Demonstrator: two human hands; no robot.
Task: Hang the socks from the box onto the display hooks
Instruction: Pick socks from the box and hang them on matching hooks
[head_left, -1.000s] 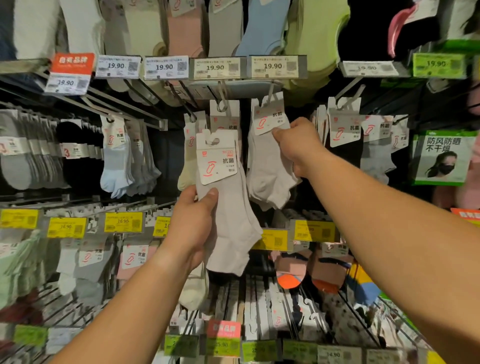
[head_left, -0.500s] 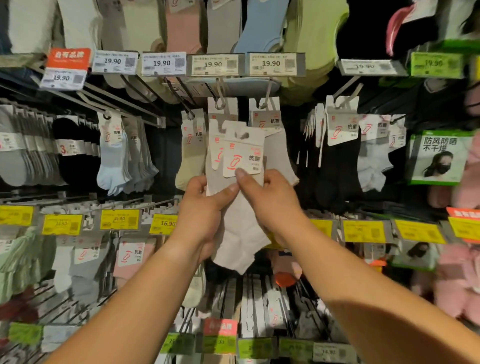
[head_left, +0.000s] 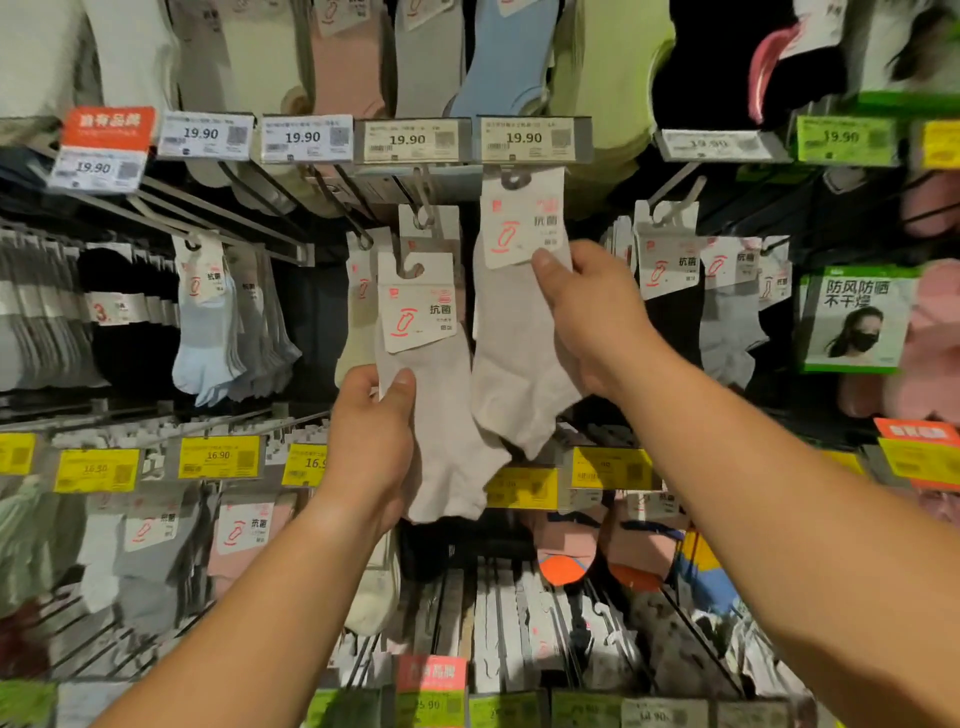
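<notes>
The right hand (head_left: 592, 317) lifts a white sock pack (head_left: 519, 332) to the hook (head_left: 514, 179) under the fourth 19.90 price tag (head_left: 524, 139). Its thumb presses the lower edge of the card header and the other fingers curl behind the sock, so the pack is pinched at the stiff part; that seems meant to keep the header's hanging slot upright and steerable. The slot sits right at the hook's tip, but I cannot tell whether the wire is already through it.

The left hand (head_left: 371, 441) grips a second pack (head_left: 431, 395), lower and just left of the first, thumb in front over the fabric below the card and fingers wrapped behind. The two packs touch or overlap slightly at the toe ends. This second one looks held in reserve, close by so it can follow onto a hook; its header hangs near, but below, the neighbouring hook (head_left: 423, 218), where another pack already hangs.

The box of the task is not in view. Other hooks on the rack carry blue, grey and cream socks, with yellow price tags (head_left: 218, 457) on the row beneath.

The step in hand appears to be seating the right pack. It likely calls for a small push forward along the wire, keeping the card square so the slot does not snag or bend.
</notes>
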